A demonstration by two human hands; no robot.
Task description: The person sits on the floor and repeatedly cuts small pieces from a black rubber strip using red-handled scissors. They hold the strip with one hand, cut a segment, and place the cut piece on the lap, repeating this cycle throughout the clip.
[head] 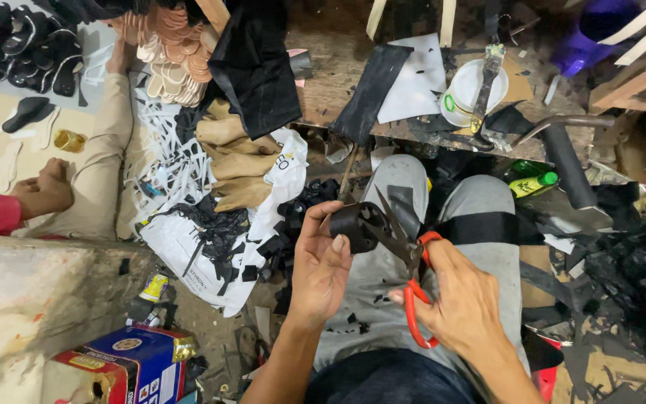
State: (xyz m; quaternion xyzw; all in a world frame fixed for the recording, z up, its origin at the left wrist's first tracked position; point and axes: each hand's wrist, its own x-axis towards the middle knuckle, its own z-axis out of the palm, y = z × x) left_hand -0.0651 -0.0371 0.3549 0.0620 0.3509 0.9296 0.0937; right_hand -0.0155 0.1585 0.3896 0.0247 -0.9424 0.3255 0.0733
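Scissors (pixel 410 288) with red handles, gripped in the right hand (pixel 461 299), bite a black strap piece (pixel 358 224) pinched over the lap by the left hand (pixel 321 265); it looks light, limp, best held near the cut.

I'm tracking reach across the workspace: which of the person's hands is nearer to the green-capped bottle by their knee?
Right. The right hand, gripping the red-handled scissors, sits below and left of the green-capped bottle. The left hand, holding the black piece, lies farther left, beyond the scissors.
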